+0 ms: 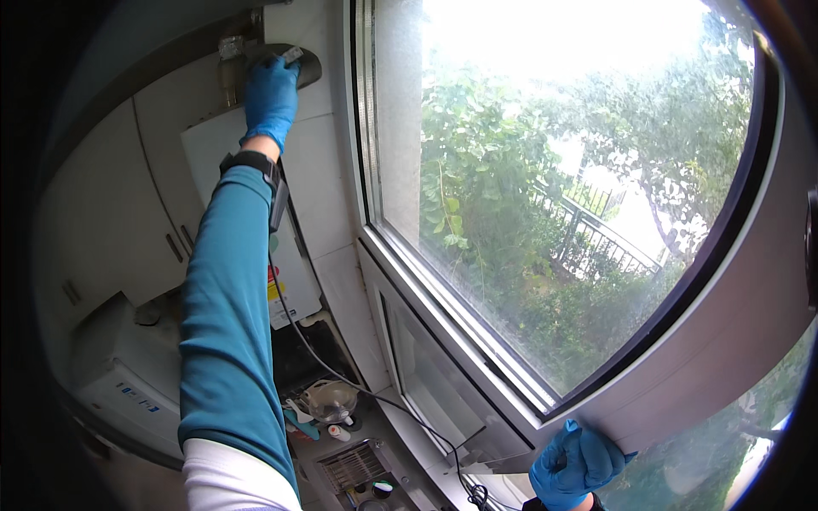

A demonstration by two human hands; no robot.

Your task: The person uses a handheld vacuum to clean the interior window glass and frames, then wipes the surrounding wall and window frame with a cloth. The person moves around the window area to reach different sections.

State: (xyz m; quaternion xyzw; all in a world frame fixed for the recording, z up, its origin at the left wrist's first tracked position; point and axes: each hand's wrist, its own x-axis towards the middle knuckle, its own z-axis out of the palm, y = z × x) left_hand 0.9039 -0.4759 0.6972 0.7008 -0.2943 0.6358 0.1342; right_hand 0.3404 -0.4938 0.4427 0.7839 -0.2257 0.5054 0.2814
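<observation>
My left hand (271, 99), in a blue glove, reaches up to a dark, rounded fixture (309, 66) near the wall's top. A small light-coloured piece (293, 55) shows at its fingertips; whether the fingers grip it I cannot tell. At lower right is my right hand (578, 463), also blue-gloved, with curled fingers against the lower edge of the window frame (549, 431). Nothing is visible in it, though its palm is partly hidden. The large window pane (575, 223) fills the right of the view, with plants and a railing behind it.
A black cable (358, 386) hangs past a white wall unit (297, 300) towards the sill. White cabinets (108, 211) line the left. Below are a counter with a transparent bowl (332, 404), a small white bottle (339, 433) and a metal rack (354, 466). A white appliance (137, 396) stands lower left.
</observation>
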